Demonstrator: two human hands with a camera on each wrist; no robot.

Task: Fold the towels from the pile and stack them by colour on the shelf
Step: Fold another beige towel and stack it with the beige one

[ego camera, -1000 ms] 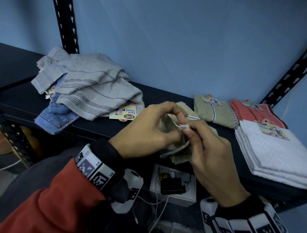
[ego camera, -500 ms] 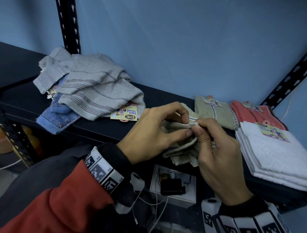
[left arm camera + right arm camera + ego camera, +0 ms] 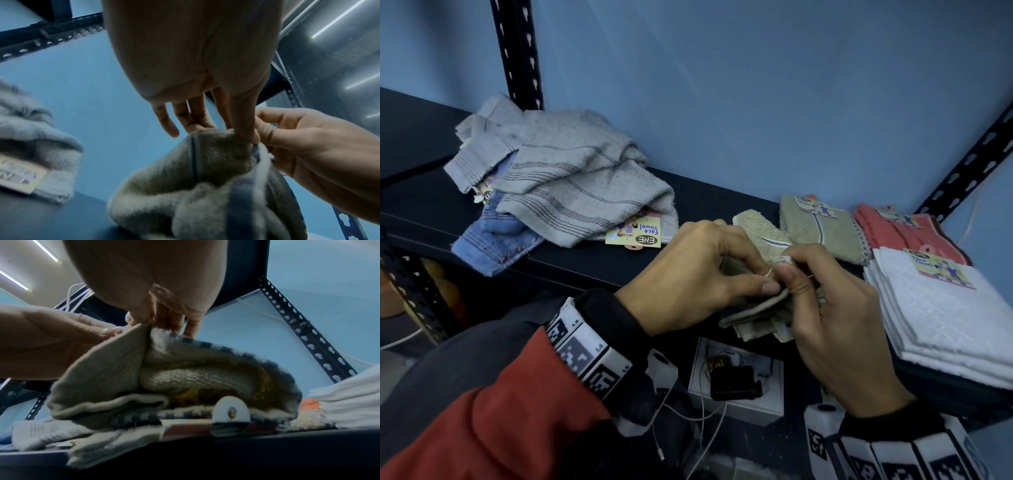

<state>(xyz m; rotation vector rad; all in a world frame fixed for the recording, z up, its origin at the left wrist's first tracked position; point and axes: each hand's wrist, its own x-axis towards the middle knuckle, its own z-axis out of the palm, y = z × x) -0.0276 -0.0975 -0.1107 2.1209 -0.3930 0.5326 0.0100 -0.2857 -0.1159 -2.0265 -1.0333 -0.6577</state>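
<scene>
Both hands have drawn closer over the beige towel [image 3: 760, 236] since a second ago, its gathered edges now bunched tighter between them. Left hand [image 3: 698, 274] and right hand [image 3: 835, 329] each hold a narrow pinching grip on those upper edges, the rest of the cloth sagging just below the grip onto the shelf [image 3: 705, 202]. Soft, light and floppy by the look of it, it is probably best taken at the corners or hem, so the layers stay aligned.

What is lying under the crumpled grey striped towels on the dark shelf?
Under the crumpled grey striped towels a blue towel sticks out, and a yellow label card shows at the edge. Whatever lies deeper is covered.
</scene>
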